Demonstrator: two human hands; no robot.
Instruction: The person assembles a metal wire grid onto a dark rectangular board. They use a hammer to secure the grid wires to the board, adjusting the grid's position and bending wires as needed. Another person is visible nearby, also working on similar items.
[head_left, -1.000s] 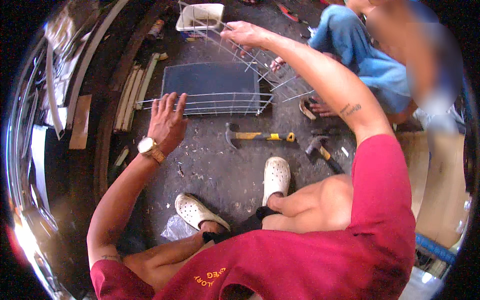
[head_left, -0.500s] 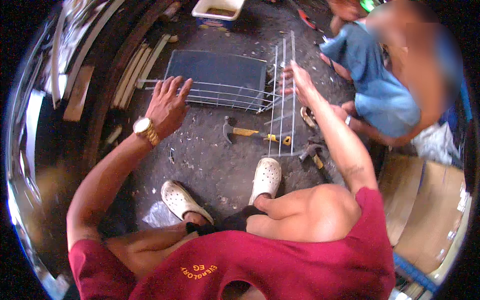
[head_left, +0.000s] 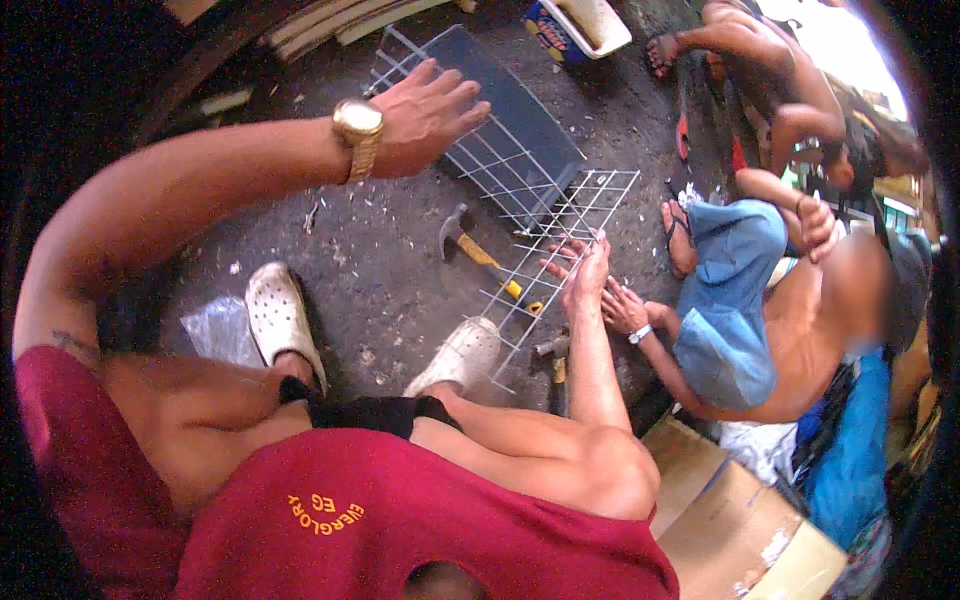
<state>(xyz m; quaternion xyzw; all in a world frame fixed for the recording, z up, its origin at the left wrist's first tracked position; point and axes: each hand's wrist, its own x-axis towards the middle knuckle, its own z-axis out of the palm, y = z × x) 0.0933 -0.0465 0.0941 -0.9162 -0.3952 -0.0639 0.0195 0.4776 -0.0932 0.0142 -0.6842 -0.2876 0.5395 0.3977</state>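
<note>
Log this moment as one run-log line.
left hand: on wire basket | right hand: on white wire grid panel | hammer: on floor

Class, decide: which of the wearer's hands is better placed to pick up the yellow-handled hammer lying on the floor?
Probably the right hand: it rests on the white wire grid panel beside the yellow-handled hammer; the left hand is farther away.

The wire grid panel point(head_left: 560, 250) is thin metal rod with a pale, smooth coating, and the dark sheet point(head_left: 520, 120) behind the far grid looks flat and matt. The floor point(head_left: 380, 270) is rough grey concrete strewn with pale chips. The wristwatch point(head_left: 358, 125) is glossy gold metal, the clogs point(head_left: 280, 315) matt off-white plastic, the hammer point(head_left: 480, 255) dull steel with a yellow handle, and the near-right box point(head_left: 740, 520) is plain brown cardboard.
</note>
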